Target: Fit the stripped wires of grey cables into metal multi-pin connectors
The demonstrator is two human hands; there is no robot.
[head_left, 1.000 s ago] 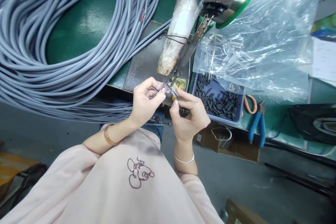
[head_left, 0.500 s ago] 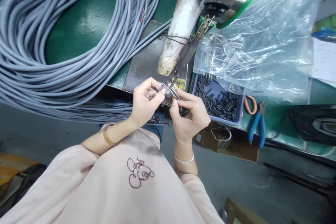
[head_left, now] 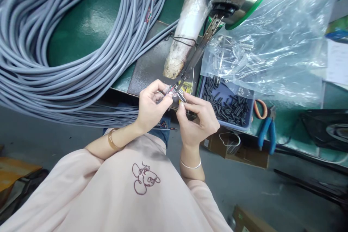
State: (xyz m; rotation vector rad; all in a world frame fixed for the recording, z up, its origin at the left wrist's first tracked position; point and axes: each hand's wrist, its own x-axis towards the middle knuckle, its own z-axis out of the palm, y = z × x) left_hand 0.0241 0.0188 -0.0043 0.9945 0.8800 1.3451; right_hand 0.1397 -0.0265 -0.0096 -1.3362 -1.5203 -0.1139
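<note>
Thin coloured wires (head_left: 170, 88) are pinched between the thumb and fingers of my left hand (head_left: 152, 104). My right hand (head_left: 198, 117) grips a small metal multi-pin connector (head_left: 181, 96) at its lower end, between thumb and fingertips. Wires and connector meet just in front of my fingers. The dark tip of a soldering iron (head_left: 185, 74) comes down from its mount and reaches the spot between my hands. Whether the tip touches a wire or a pin is too small to tell.
Grey cables (head_left: 89, 65) lie coiled at left. A white tape-wrapped tube (head_left: 179, 40) hangs above my hands. To the right are a blue tray (head_left: 248, 119) of small black pieces, a plastic bag (head_left: 280, 50), blue-handled cutters (head_left: 268, 130) and a green-rimmed solder spool (head_left: 251, 7).
Both hands keep their grips. The wires and connector have shifted very slightly against the iron's tip; the whole view has drifted a little.
</note>
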